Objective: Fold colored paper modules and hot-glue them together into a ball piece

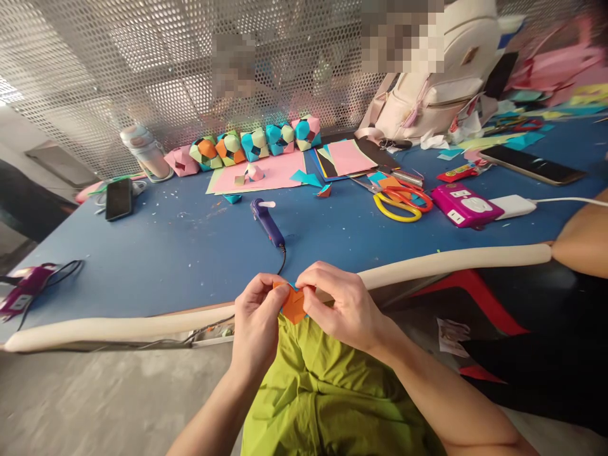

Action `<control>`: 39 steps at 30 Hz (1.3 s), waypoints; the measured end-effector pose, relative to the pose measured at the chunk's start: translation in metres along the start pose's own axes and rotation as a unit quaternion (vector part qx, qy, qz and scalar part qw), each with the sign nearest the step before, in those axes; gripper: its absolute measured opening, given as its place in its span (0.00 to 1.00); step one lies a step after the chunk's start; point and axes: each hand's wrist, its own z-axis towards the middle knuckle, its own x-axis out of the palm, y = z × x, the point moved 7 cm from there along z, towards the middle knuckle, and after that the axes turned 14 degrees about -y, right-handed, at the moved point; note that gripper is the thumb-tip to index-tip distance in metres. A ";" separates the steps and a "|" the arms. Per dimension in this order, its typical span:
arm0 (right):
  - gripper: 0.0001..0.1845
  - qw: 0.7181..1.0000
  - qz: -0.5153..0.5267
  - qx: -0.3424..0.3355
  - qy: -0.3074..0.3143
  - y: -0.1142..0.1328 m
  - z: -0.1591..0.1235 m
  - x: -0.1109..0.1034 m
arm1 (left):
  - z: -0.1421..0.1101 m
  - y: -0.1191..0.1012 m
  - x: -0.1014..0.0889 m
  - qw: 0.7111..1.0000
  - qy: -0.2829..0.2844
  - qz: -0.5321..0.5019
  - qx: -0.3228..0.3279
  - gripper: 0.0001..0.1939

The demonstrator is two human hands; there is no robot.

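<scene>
Head view: 2 hands in work, 1 piece between them. The folded orange paper (294, 308), with bits of blue at its edges, is held above the lap, just in front of the cream padded edge (456, 261) of the counter (190, 253).

Left hand (259, 316): grip narrow, thumb and fingers pinching the left side of the paper. Right hand (337, 307): grip narrow likewise, pinching the right side near the top.

Counts on the counter:
- Glue gun (268, 225): 1, lying beyond the hands, cord running toward the near edge.
- Folded paper balls: 6, side by side in a row; the leftmost, a pink ball (175, 161), is nearest the bottle (145, 152) (1).
- Phones: 2; left phone (118, 200), right phone (532, 164).
- Magenta power adapters: 2; right adapter (458, 204) with a white charger (515, 207) touching it, left adapter (31, 288) near the left end.
- Scissor handles in mid-counter: 1 yellow handle (394, 215), 1 orange-red handle (420, 204); whether one pair or two, cannot tell.
- Backpack (441, 95): 1, pale, at the back right
</scene>
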 end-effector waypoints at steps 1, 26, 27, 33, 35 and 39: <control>0.08 1.000 -0.005 -0.006 0.000 0.002 0.000 0.000 | 0.000 0.000 0.000 1.000 0.001 0.000 0.002 0.05; 0.04 0.999 -0.032 0.025 -0.011 -0.003 -0.005 -0.004 | -0.011 -0.042 0.007 0.933 0.019 0.224 0.281 0.06; 0.03 0.999 -0.027 0.040 -0.011 -0.005 -0.006 -0.005 | -0.013 -0.043 0.006 0.928 0.005 0.220 0.300 0.06; 0.13 0.983 -0.155 -0.102 -0.004 0.006 -0.004 -0.006 | -0.012 -0.036 0.011 0.921 0.014 0.229 0.316 0.06; 0.14 0.966 -0.195 -0.168 0.018 0.011 -0.006 -0.002 | -0.010 -0.034 0.014 0.913 0.036 0.258 0.313 0.05; 0.04 0.984 -0.122 -0.131 -0.022 0.006 -0.004 -0.008 | -0.009 -0.034 0.011 0.922 0.012 0.224 0.316 0.04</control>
